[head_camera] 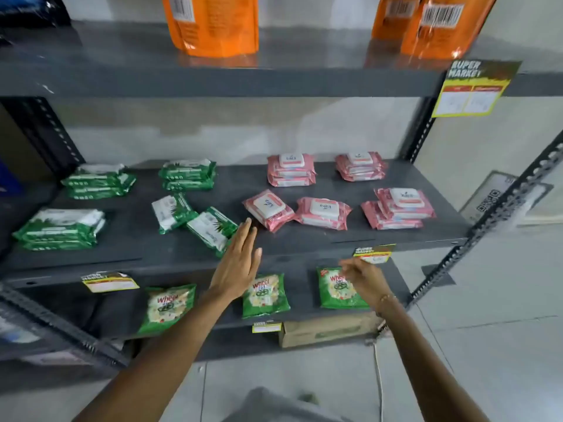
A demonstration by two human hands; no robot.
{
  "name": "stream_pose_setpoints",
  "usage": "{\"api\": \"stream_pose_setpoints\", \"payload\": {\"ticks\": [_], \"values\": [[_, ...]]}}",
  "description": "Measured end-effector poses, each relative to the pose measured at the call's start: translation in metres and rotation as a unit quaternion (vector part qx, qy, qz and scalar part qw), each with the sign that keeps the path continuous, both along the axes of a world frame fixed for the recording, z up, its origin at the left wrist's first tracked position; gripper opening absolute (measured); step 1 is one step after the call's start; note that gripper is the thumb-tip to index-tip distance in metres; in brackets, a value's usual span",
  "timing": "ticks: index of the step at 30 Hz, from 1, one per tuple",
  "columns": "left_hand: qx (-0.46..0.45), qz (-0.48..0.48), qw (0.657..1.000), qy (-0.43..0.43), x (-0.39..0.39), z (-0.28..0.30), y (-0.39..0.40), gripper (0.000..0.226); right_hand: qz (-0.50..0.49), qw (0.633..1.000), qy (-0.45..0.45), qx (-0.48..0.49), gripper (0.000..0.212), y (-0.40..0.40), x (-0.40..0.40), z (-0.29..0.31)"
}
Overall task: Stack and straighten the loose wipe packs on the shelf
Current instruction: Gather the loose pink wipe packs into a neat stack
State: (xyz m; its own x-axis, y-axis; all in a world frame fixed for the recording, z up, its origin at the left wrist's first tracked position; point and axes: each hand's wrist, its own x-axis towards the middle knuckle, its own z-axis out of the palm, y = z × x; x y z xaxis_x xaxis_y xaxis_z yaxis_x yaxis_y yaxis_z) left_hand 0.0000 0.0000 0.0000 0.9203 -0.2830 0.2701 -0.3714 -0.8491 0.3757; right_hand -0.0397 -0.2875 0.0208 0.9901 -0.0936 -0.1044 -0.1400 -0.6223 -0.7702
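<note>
On the dark grey middle shelf (304, 242) two loose green wipe packs (172, 212) (210, 229) lie askew near the middle. Two loose pink wipe packs (268, 209) (323, 212) lie tilted to their right. Neat green stacks (100, 181) (188, 174) (61, 228) stand at the left, pink stacks (291, 169) (360, 166) (399, 208) at the right. My left hand (239, 263) is flat with fingers extended, just in front of the nearer green pack, holding nothing. My right hand (362, 277) hovers lower, below the shelf edge, fingers loosely curled and empty.
Orange pouches (213, 22) (438, 25) stand on the upper shelf. Green detergent packets (167, 307) (265, 295) (335, 289) lie on the lower shelf, with a cardboard box (329, 330) beneath. Price tags (475, 89) (373, 252) hang off shelf edges. Perforated uprights (487, 220) frame the right side.
</note>
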Motion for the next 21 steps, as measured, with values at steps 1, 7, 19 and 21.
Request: {"api": "stream_pose_setpoints", "payload": {"ticks": [1, 7, 19, 21], "values": [[0.011, 0.004, 1.0, 0.011, 0.002, -0.006, -0.001, 0.056, 0.011, 1.0, -0.005, -0.006, 0.022, -0.006, 0.012, 0.002], [0.114, 0.069, 0.991, 0.02, 0.003, -0.027, -0.002, 0.054, 0.063, 0.996, -0.062, -0.023, 0.021, -0.024, 0.072, 0.021], [0.122, 0.13, 0.983, 0.035, 0.007, -0.041, -0.002, 0.06, 0.178, 0.963, -0.001, -0.201, 0.084, -0.011, 0.161, 0.026], [0.115, 0.128, 0.984, 0.036, 0.008, -0.041, -0.001, 0.06, 0.174, 0.958, 0.005, -0.23, 0.095, -0.007, 0.163, 0.02]]}}
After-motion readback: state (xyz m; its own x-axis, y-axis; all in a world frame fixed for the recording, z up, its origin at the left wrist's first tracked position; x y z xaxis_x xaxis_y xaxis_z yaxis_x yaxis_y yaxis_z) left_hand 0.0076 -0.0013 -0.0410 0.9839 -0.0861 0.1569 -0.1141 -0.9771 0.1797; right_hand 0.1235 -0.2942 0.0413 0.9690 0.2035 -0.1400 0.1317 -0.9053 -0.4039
